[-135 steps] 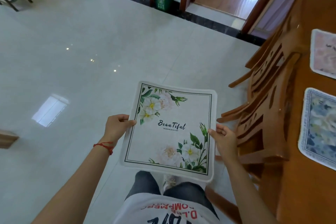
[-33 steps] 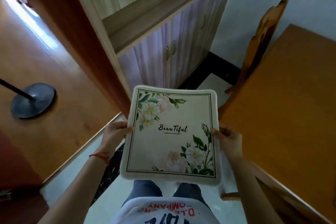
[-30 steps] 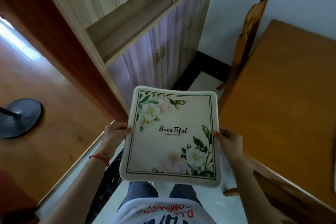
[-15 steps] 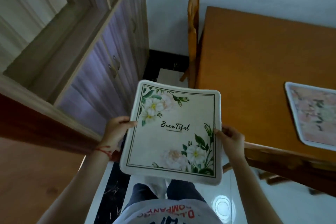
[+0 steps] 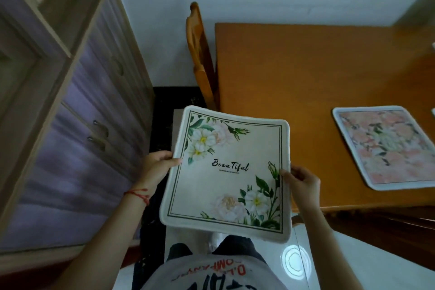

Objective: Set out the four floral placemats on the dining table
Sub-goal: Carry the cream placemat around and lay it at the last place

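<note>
A single head-worn wide-angle view looks steeply down from standing height, close over the person's own torso and arms. It faces the wall, with the table's (image 5: 306, 73) near left corner to the right and a cabinet (image 5: 77, 125) on the left.

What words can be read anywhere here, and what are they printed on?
"BeauTiful": black script in the middle of the white floral placemat held in both hands.
Small line under it: too tiny to read.
Red and black lettering on the white shirt: upside down and cut off, not readable.
Pink placemat: no text.
</note>
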A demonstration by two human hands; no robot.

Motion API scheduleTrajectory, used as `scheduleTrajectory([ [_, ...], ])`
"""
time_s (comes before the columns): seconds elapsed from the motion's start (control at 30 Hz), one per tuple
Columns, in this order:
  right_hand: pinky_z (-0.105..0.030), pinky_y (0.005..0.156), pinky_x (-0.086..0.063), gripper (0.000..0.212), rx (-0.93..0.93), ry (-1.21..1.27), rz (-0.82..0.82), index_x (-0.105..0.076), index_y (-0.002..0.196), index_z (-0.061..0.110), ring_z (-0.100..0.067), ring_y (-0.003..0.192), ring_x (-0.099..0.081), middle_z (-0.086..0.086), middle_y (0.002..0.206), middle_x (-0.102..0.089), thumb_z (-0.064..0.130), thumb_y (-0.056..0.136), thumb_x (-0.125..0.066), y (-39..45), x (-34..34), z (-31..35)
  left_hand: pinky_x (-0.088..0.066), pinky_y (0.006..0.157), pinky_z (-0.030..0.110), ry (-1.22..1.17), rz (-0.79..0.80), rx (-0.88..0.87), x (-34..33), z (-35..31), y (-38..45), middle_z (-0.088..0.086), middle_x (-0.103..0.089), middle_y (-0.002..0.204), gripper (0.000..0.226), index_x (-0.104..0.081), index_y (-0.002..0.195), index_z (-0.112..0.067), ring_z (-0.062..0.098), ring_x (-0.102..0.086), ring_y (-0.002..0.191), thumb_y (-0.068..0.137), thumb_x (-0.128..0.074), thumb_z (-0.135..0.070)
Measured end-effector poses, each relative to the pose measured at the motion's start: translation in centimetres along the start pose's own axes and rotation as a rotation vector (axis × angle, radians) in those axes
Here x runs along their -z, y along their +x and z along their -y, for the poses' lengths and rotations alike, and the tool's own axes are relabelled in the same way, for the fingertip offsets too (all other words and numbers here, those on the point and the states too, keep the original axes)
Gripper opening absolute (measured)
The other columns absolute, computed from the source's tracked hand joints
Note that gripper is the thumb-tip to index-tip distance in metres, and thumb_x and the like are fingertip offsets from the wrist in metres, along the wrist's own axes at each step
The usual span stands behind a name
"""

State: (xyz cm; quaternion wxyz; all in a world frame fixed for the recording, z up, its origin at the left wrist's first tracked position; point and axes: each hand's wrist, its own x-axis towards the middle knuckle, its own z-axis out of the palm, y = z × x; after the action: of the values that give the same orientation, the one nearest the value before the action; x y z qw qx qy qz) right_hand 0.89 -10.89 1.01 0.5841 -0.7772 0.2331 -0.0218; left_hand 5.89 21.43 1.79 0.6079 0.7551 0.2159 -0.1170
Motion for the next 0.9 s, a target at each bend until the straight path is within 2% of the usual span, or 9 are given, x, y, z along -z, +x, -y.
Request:
scheduleTrajectory([
  [0.17,-0.028,0.062,-0.059,0.018,-0.06,0.012,-0.097,-0.064,0.099,0.01,-0.018,0.076,-0.069,-0.004,0.087,-0.069,0.014,0.081,-0.064,2.5,0.9,0.3,-0.046,0.053,0.012,0.043,0.059,-0.033,-2.7,-3.1,3.9,-0.016,-0.063,0.044,0.022,-0.064,0.061,-0.015,0.005,-0.058,0.051,0.073,-0.068,0.003],
  [0.23,-0.027,0.061,-0.059,0.019,-0.073,0.023,-0.136,-0.064,0.1,0.009,-0.02,0.075,-0.069,-0.005,0.087,-0.069,0.013,0.081,-0.064,3.1,1.3,0.3,-0.047,0.056,0.015,0.065,0.106,-0.041,-3.6,-4.0,5.2,-0.016,-0.064,0.046,0.021,-0.064,0.062,-0.014,0.001,-0.059,0.049,0.073,-0.068,0.004],
  [0.3,-0.024,0.059,-0.058,0.018,-0.087,0.044,-0.18,-0.064,0.099,0.01,-0.02,0.074,-0.069,-0.005,0.086,-0.069,0.012,0.081,-0.065,3.5,1.6,0.3,-0.046,0.059,0.02,0.098,0.156,-0.046,-4.7,-5.0,6.7,-0.015,-0.065,0.047,0.017,-0.065,0.065,-0.012,0.009,-0.06,0.055,0.073,-0.068,0.003],
  [0.4,-0.016,0.053,-0.055,0.017,-0.128,0.074,-0.269,-0.065,0.097,0.012,-0.011,0.064,-0.067,-0.002,0.082,-0.068,0.009,0.08,-0.065,4.1,1.5,0.3,-0.046,0.056,0.019,0.151,0.224,-0.059,-6.3,-6.7,9.1,-0.012,-0.063,0.045,0.017,-0.065,0.065,-0.012,0.015,-0.058,0.059,0.073,-0.068,0.003],
  [0.5,-0.013,0.052,-0.052,0.018,-0.171,0.098,-0.377,-0.065,0.097,0.014,-0.009,0.062,-0.066,0.0,0.081,-0.068,0.009,0.08,-0.066,4.5,0.8,0.6,-0.046,0.063,0.025,0.204,0.303,-0.09,-7.8,-8.5,11.9,-0.012,-0.064,0.049,0.019,-0.066,0.064,-0.015,0.018,-0.06,0.063,0.072,-0.069,0.002],
  [0.63,-0.013,0.053,-0.053,0.018,-0.228,0.138,-0.513,-0.066,0.097,0.015,-0.016,0.071,-0.066,-0.001,0.081,-0.068,0.011,0.079,-0.066,4.7,-0.4,1.2,-0.047,0.065,0.025,0.257,0.423,-0.125,-9.3,-11.0,15.5,-0.014,-0.066,0.053,0.017,-0.067,0.068,-0.014,0.018,-0.061,0.065,0.072,-0.068,0.002],
  [0.77,-0.013,0.051,-0.052,0.017,-0.256,0.195,-0.631,-0.066,0.095,0.013,-0.008,0.061,-0.066,-0.002,0.079,-0.068,0.009,0.079,-0.066,4.9,-2.6,2.4,-0.046,0.062,0.024,0.316,0.528,-0.157,-10.5,-13.8,18.7,-0.003,-0.065,0.067,0.012,-0.066,0.073,-0.011,0.017,-0.06,0.066,0.074,-0.068,0.0],
  [0.9,-0.015,0.053,-0.054,0.017,-0.288,0.22,-0.725,-0.066,0.096,0.013,-0.007,0.062,-0.066,-0.001,0.079,-0.068,0.009,0.079,-0.066,4.9,-4.2,3.3,-0.044,0.06,0.024,0.371,0.617,-0.183,-11.7,-15.8,20.8,0.0,-0.064,0.071,0.013,-0.065,0.072,-0.014,0.015,-0.06,0.067,0.076,-0.067,-0.002],
])
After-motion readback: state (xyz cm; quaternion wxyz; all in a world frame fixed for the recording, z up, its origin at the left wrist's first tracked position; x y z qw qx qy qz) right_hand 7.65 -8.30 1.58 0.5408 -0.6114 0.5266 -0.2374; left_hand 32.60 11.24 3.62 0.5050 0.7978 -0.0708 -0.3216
